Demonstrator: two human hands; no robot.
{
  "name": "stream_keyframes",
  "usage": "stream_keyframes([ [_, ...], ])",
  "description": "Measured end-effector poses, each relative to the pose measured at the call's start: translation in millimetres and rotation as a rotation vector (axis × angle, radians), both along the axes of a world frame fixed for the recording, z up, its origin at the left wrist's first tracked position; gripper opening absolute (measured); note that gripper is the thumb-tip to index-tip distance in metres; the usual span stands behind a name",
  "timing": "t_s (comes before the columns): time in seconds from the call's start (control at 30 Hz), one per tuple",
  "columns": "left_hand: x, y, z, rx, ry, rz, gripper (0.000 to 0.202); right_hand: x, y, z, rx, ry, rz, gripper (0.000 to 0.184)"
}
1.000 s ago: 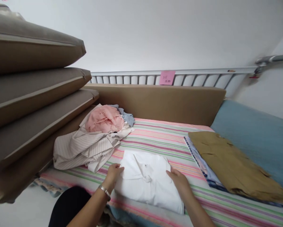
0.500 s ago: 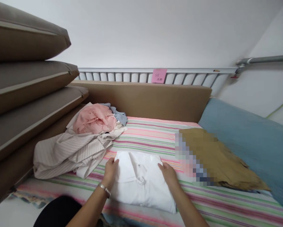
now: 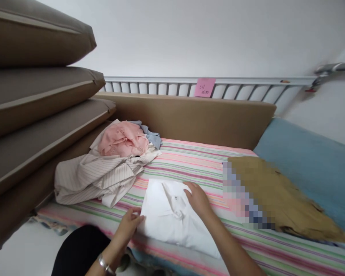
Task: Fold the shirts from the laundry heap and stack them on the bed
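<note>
A folded white shirt (image 3: 166,218) lies flat in front of me, its collar opening and a small knot of fabric showing on top. My left hand (image 3: 129,223) is beside its left edge, fingers loosely apart, the tips just at the cloth. On the shirt's upper right part rests my right hand (image 3: 197,197), fingers and thumb spread along the top edge. Neither hand visibly grips the cloth. My right forearm hides some of the shirt's right side.
Left lie a crumpled striped garment (image 3: 94,176), a pink one (image 3: 123,138) and a blue one (image 3: 153,138). A folded olive garment (image 3: 264,191) is on the right, on the striped sheet (image 3: 186,159). Stacked brown cushions (image 3: 45,119) rise at the left; a brown padded board (image 3: 189,119) stands behind.
My left hand has slid down the shirt's left edge and loosened. My right hand has moved inward along the top edge. The view has shifted slightly; the shirt stays on the sheet.
</note>
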State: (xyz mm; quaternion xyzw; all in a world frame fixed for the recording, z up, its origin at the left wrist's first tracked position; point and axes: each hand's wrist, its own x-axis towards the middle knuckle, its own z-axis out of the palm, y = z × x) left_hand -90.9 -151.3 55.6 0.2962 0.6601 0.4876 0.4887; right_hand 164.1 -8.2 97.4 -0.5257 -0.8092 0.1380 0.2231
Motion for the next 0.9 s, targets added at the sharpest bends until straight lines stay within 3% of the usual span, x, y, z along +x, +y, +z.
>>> stream_keyframes([
  [0.17,0,-25,-14.8,0.076,-0.058,-0.081,0.037,-67,23,-3.9,-0.062,-0.044,0.144,0.047],
  [0.27,3,-28,-25.0,0.093,0.052,-0.102,0.030,-90,34,-9.6,-0.097,-0.063,0.189,0.036],
  [0.37,6,-30,-31.5,0.066,0.218,-0.121,0.028,-97,37,-12.7,-0.093,-0.062,0.173,0.020],
  [0.57,7,-33,-29.7,-0.035,0.347,-0.170,0.027,-95,39,-10.2,-0.051,-0.060,0.077,0.029],
  [0.73,5,-33,-23.8,0.015,0.324,-0.158,0.010,-122,41,-3.6,-0.130,-0.139,0.286,0.026],
  [0.9,6,-33,-22.7,-0.004,0.339,-0.126,0.017,-134,38,-0.8,-0.221,-0.245,0.384,0.018],
])
